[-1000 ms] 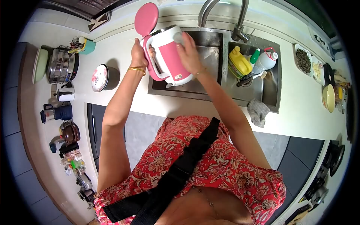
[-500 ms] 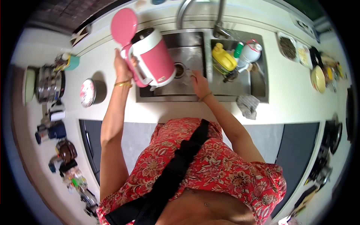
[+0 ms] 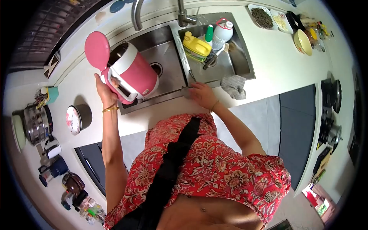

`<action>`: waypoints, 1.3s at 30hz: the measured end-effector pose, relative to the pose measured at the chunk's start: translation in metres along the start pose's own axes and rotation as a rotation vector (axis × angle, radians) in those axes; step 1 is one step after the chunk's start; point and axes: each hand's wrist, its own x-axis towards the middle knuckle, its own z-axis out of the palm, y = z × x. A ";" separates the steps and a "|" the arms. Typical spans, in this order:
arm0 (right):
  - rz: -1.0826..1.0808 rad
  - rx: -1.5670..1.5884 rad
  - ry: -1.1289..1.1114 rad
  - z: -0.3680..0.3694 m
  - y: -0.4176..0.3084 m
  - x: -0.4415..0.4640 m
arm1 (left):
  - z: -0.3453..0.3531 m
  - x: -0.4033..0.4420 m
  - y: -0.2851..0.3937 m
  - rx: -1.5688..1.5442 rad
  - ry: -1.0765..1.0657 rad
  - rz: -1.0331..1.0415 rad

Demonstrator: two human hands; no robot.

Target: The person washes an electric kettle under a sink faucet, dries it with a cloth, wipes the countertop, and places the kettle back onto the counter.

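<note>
A pink-and-white pitcher (image 3: 138,73), probably a soy milk maker or electric kettle, is tilted over the front left of the left sink basin (image 3: 168,65). Its pink lid (image 3: 97,50) stands swung up, showing a dark inside. My left hand (image 3: 105,90) is closed around the pitcher's handle (image 3: 119,86). At the front rim near the divider, my right hand (image 3: 204,96) lies with its fingers stretched out. A small greyish patch (image 3: 186,92), perhaps a scrubbing pad, is at its fingertips; I cannot tell what it is.
The right basin (image 3: 239,57) holds a yellow bottle (image 3: 197,46), a white jug (image 3: 222,35), a green-capped bottle (image 3: 209,33) and a brush (image 3: 220,50). A grey cloth (image 3: 233,86) lies by its front edge. A lidded pot (image 3: 79,118) stands left; the faucet (image 3: 184,17) is behind.
My right hand has drawn back from inside the left basin to the front rim. The pitcher has stayed in my left hand. The whole view has turned and shifted.
</note>
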 end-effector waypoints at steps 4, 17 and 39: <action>0.166 0.010 0.233 -0.012 0.022 -0.006 | -0.003 0.005 -0.007 0.000 -0.015 0.004; 0.664 0.176 0.469 -0.050 0.081 -0.024 | -0.017 -0.001 -0.006 0.006 -0.003 0.041; 0.236 -0.032 0.390 -0.119 0.089 0.241 | -0.066 -0.035 0.015 -0.088 0.329 0.381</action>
